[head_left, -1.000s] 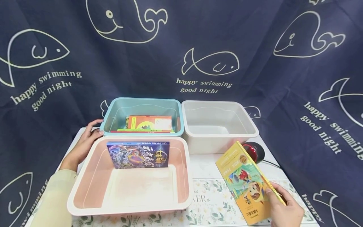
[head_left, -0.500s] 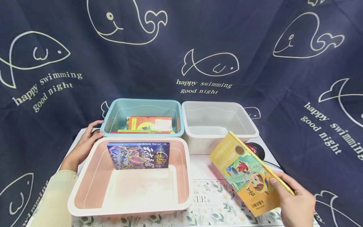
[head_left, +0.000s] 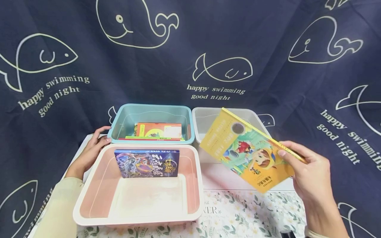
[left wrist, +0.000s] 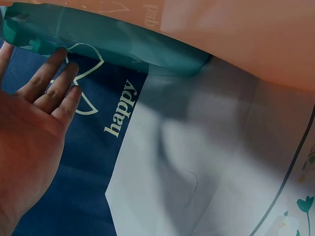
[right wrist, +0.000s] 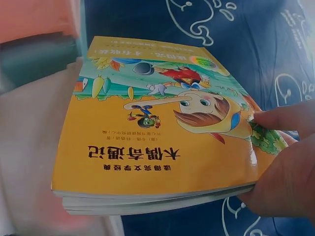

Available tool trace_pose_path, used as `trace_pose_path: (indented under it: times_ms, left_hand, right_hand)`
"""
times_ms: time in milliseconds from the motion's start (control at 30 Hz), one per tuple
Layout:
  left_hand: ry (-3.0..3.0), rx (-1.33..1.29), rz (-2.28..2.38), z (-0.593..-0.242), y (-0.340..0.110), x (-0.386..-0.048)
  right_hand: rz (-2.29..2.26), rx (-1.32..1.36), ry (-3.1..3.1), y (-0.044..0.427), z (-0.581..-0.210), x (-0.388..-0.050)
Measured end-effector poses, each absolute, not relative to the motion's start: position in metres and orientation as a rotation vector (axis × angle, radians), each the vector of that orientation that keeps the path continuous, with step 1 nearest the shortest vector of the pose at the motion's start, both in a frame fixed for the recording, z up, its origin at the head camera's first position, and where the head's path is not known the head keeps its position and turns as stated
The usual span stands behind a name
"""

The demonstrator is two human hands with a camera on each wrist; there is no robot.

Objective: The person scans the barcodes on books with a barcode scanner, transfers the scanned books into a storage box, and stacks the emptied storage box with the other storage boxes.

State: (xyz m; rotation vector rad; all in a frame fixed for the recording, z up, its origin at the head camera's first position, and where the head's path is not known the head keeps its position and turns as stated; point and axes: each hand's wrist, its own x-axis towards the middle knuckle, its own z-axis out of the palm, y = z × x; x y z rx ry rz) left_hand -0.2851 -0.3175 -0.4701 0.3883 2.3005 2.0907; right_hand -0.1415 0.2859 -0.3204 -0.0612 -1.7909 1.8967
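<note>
My right hand [head_left: 312, 168] pinches a yellow children's paperback book [head_left: 248, 152] by its spine edge, thumb on the front cover. The book is held tilted in the air, partly in front of the whitish bin [head_left: 250, 115]. Up close in the right wrist view, the book's cover [right wrist: 147, 128] shows a long-nosed puppet boy. My left hand [head_left: 89, 152] touches the left side of the teal bin [head_left: 154, 105], fingers extended in the left wrist view. A purple-blue book [head_left: 147, 164] leans against the far wall of the pink bin [head_left: 148, 198].
Several books, among them a red-orange one [head_left: 160, 129], lie in the teal bin. The pink bin stands in front of it, the whitish bin to its right. A floral mat [head_left: 244, 215] covers the near table. Dark fish-print cloth [head_left: 148, 76] hangs behind.
My right hand has lifted the yellow book up and away from me toward the whitish bin. The book now hides the round black-and-red device. My left hand stays at the teal bin.
</note>
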Motion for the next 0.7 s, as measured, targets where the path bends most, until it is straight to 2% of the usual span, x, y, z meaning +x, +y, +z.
trace_pose_path:
  times_ms: [367,700]
  left_hand:
    - [2.334,0.382,2.061,-0.469,-0.319,-0.285]
    - [2.321,0.364,2.05,-0.469,-0.319,-0.284]
  right_hand:
    - [1.909,0.186,-1.882,0.261,-0.284,-0.192]
    - [1.817,0.284,-2.045,0.218,-0.271,-0.246]
